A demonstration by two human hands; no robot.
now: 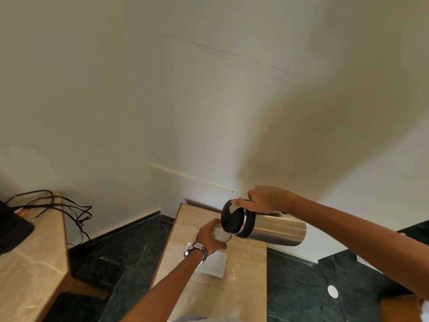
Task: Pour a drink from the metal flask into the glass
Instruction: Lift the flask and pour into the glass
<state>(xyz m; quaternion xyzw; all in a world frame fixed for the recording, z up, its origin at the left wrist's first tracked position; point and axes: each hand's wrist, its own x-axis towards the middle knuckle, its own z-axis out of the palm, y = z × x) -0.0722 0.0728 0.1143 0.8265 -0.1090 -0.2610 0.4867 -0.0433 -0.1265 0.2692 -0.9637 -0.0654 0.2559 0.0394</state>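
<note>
The metal flask lies almost level in the air, its black lid and spout pointing left. My right hand grips its handle from above, thumb on the lid's lever. Just under the spout is the clear glass, held up above the table by my left hand, which wraps its left side; a metal watch is on that wrist. The flask's lid covers part of the glass rim. I cannot tell whether liquid is flowing.
Below the hands stands a narrow beige marble table with a white flat object on it. A second beige table at the left carries a black device and tangled cables. Dark green floor lies between; a white wall is close behind.
</note>
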